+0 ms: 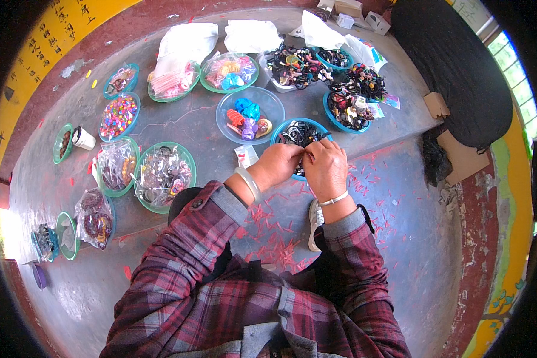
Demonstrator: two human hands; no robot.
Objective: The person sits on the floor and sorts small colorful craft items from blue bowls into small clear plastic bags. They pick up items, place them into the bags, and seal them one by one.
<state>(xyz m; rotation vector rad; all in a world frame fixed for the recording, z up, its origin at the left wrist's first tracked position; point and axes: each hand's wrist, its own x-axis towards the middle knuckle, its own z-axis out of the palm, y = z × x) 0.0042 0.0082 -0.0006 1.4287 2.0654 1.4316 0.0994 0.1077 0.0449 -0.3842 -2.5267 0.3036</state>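
My left hand [273, 164] and my right hand [328, 168] meet over the near edge of a blue basket [274, 139]. Both have their fingers pinched together, tip to tip. Whatever they hold between them is too small or hidden to make out. Black hair ties [302, 132], with a few lighter bits among them, fill the basket just beyond my fingers. A bangle circles each wrist. Close to my left hand lies a small white packet [246, 156]. A clear bowl [222, 123] beyond it holds blue, red and purple pieces.
Baskets of colourful beads [118, 116], bagged trinkets [164, 176] and pink strips [172, 80] spread across the raised grey slab [179, 122]. More dark hair ties [364, 83] are heaped at the far right. Red scraps [274, 241] litter the lower floor around my white shoe [315, 224].
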